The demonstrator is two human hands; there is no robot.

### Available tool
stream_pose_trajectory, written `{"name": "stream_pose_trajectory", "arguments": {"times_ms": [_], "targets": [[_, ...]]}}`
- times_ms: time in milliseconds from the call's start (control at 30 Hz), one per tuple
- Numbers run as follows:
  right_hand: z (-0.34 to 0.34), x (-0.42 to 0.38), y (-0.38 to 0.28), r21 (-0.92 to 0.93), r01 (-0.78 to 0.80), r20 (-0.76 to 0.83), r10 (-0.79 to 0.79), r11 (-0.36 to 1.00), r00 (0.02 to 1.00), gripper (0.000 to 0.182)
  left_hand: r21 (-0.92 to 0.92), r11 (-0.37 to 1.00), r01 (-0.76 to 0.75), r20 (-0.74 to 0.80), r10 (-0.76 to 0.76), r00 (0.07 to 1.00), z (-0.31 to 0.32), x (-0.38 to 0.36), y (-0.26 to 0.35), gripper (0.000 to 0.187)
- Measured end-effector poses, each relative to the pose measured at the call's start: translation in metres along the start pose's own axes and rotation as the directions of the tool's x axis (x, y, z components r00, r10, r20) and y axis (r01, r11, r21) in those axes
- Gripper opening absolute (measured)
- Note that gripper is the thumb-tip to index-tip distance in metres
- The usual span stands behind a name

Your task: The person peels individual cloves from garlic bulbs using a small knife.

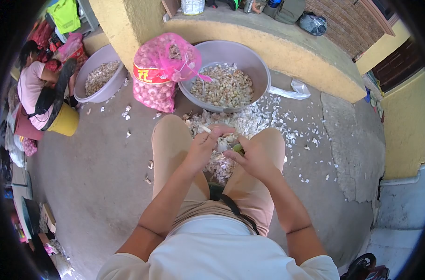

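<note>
Between my knees, my left hand (pixel 207 143) is closed around a whitish garlic bulb (pixel 221 146), with a pale stalk end showing above the thumb. My right hand (pixel 250 157) comes in from the other side, its thumb near the bulb. A small green object (pixel 238 149) shows in its curled fingers; its kind I cannot tell. Garlic skins (pixel 220 169) lie on the floor below both hands. Just beyond them stands a large grey-purple basin (pixel 264 65) holding loose garlic cloves (pixel 224 86).
A pink mesh sack of garlic (pixel 154 95) leans beside the basin. More skins (pixel 273 114) litter the concrete floor. At left a person (pixel 35 88) sits on a yellow bucket (pixel 64 120) by another basin (pixel 100 95). A raised ledge (pixel 287 51) runs behind.
</note>
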State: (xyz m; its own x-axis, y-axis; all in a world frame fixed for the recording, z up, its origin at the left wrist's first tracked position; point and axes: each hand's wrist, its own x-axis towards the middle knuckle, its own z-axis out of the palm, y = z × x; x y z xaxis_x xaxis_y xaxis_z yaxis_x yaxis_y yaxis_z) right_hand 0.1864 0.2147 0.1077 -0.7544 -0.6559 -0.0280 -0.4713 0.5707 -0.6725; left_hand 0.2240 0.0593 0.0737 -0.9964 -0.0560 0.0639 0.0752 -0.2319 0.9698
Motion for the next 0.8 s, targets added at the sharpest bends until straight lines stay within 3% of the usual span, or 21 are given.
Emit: {"name": "stream_pose_trajectory", "arguments": {"times_ms": [433,533,633,800], "targets": [[-0.007,0.004,-0.002,-0.066,0.057,0.062,-0.053,0.996,0.997,0.038,0.145,0.987,-0.062,0.097,0.048,0.994,-0.002,0.002,0.006,0.045],[-0.009,0.005,-0.001,-0.088,0.086,0.101,-0.077,0.992,0.992,0.038,0.185,0.982,-0.045,0.083,0.030,0.996,0.001,-0.001,0.009,0.045],[-0.008,0.008,0.005,-0.118,0.128,0.132,-0.113,0.985,0.985,0.038,0.169,0.982,-0.086,0.065,0.076,0.995,0.003,-0.001,0.009,0.033],[-0.008,0.008,0.004,-0.221,0.165,0.141,-0.136,0.961,0.981,0.037,0.195,0.978,-0.076,0.020,0.073,0.997,0.005,-0.001,0.006,0.034]]}}
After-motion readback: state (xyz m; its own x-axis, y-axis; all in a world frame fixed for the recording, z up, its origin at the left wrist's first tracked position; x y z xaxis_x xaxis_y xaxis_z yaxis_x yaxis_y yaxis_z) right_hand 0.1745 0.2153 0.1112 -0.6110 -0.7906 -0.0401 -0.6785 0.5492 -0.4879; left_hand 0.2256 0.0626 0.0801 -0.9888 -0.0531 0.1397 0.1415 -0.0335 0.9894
